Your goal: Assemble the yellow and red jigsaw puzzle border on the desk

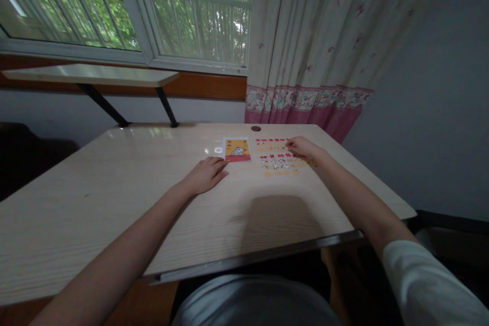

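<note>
Card [237, 151] probably steadied by unclenched left hand [208, 175]; pieces [281, 156] rowed, presumably for visibility; right hand [302, 146] curled, grip can't be told.

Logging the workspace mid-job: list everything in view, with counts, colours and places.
Card: 1, yellow and red, white-edged, mid-desk
Small pieces: many; red, yellow, white; in rows right of card
Desk: 1, pale wood, centre
Round hole: 1, dark, desk's far edge
Raised shelf: 1, pale on black legs, far left
Window: 1, white-framed, behind desk
Foliage: uncounted, green, outside window
Curtain: 1, cream and pink, right of window
Wall: 1, greyish, right
Shirt: 1, greyish, bottom edge
Left hand: 1, bare, at card's near left corner
Right hand: 1, bare, at pieces' right side
</note>
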Demonstrator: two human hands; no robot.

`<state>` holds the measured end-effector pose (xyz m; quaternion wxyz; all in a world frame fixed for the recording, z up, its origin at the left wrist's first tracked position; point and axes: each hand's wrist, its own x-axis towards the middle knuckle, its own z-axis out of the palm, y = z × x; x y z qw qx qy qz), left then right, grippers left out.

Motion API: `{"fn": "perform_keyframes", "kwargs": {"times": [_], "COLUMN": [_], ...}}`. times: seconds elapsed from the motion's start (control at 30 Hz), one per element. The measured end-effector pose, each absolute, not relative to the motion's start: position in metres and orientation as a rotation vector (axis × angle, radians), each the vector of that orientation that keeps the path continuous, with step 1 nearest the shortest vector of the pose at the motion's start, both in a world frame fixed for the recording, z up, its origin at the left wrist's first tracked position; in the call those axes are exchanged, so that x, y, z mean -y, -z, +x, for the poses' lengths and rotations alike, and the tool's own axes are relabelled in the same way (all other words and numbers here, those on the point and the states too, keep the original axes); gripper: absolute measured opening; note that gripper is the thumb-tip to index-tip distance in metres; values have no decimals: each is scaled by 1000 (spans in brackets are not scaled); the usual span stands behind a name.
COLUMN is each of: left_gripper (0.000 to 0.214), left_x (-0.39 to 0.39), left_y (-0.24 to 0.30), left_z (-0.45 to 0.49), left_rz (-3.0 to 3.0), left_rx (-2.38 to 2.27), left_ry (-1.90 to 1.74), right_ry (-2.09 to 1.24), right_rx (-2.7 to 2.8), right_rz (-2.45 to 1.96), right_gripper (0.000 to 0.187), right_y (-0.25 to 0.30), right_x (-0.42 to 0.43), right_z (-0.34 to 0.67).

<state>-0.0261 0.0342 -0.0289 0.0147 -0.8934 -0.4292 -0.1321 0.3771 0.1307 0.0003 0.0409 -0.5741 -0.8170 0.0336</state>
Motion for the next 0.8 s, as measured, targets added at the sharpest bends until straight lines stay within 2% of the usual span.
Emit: {"fn": "perform_keyframes", "kwargs": {"times": [0.2, 0.47, 0.8], "left_gripper": [47, 46, 47], "left_x": [-35, -34, -36], "left_y": [28, 29, 31], "left_z": [-26, -26, -26], "left_rz": [-2787, -2776, -2791], "left_rx": [1340, 1352, 1334], "left_ry": [359, 378, 390], "right_ry": [-212, -344, -412], "right_rx": [2480, 2439, 2458], "right_rz": [-1814, -1910, -1855], "right_gripper": [23, 32, 29], "right_y": [-4, 0, -7], "right_x": [-136, -150, -151], "right_z": [376, 378, 372]}}
